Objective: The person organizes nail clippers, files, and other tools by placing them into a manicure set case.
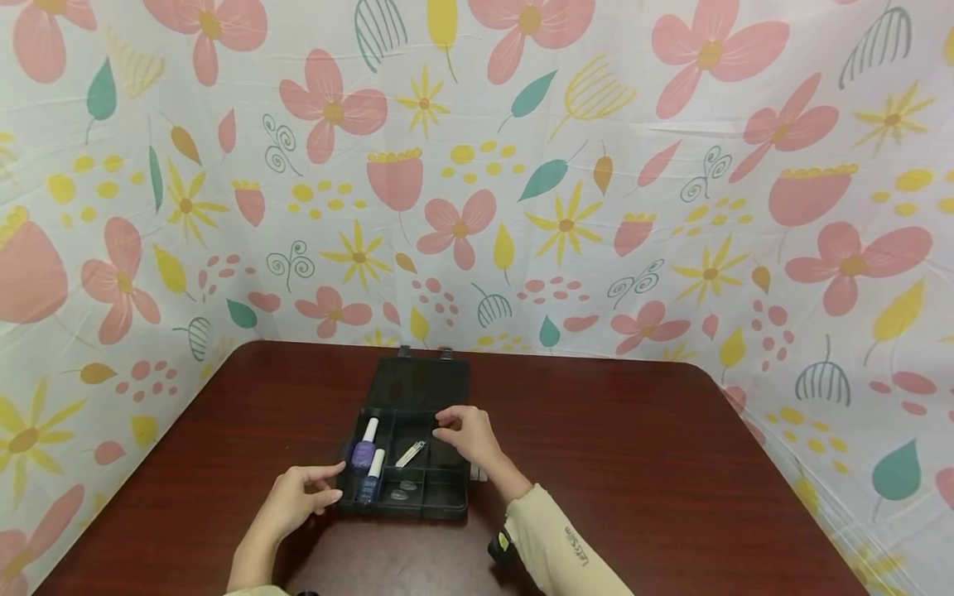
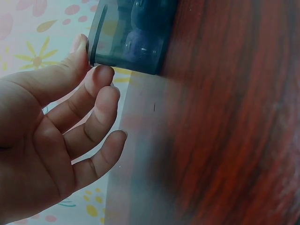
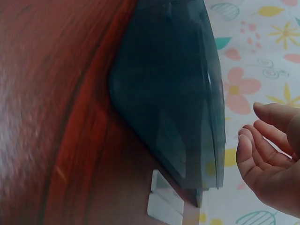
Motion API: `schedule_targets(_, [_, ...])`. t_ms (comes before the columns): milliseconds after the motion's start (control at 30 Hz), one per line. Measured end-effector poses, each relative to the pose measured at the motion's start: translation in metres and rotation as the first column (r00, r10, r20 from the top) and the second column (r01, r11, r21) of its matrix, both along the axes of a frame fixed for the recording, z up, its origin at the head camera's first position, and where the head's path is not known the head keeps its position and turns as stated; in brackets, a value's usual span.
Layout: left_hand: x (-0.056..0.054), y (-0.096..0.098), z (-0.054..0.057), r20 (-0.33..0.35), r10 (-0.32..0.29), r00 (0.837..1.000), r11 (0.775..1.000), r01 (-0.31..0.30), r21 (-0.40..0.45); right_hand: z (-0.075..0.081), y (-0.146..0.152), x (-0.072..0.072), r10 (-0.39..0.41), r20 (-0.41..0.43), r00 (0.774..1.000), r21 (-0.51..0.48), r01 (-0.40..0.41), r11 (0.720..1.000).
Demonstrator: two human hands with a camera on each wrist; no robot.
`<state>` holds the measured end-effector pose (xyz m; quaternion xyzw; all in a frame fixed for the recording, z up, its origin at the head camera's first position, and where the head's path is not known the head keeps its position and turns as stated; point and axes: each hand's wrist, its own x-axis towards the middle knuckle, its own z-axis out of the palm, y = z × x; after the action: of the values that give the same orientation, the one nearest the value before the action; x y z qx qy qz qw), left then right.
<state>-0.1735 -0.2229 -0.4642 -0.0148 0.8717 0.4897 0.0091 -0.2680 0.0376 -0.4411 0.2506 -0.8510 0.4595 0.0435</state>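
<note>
A dark see-through compartment box lies on the table, its lid folded back. In its left compartments lean a purple nail polish bottle and a dark blue nail polish bottle, both white-capped. A nail clipper lies in the middle compartment, with small clear oval pieces in front of it. My left hand touches the box's left side with its fingertips, the other fingers loosely bent. Over the right rear compartment hovers my right hand, fingers bent, thumb apart, nothing visible between them.
White flat rectangular pieces lie beside the box's right side. The dark red wooden table ends at a flower-patterned cloth behind and on both sides. Two latches stick out at the lid's far edge.
</note>
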Motion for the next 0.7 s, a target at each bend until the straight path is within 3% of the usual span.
schedule_targets(333, [-0.001, 0.001, 0.0, 0.016, 0.014, 1.0, 1.0, -0.014, -0.003, -0.009, -0.015, 0.0, 0.048, -0.045, 0.998, 0.039, -0.046, 0.998])
schedule_targets(700, [-0.001, 0.001, 0.0, 0.017, 0.006, 1.0, 1.0, -0.006, -0.009, -0.006, -0.028, -0.008, 0.082, -0.039, 0.996, 0.131, -0.077, 0.988])
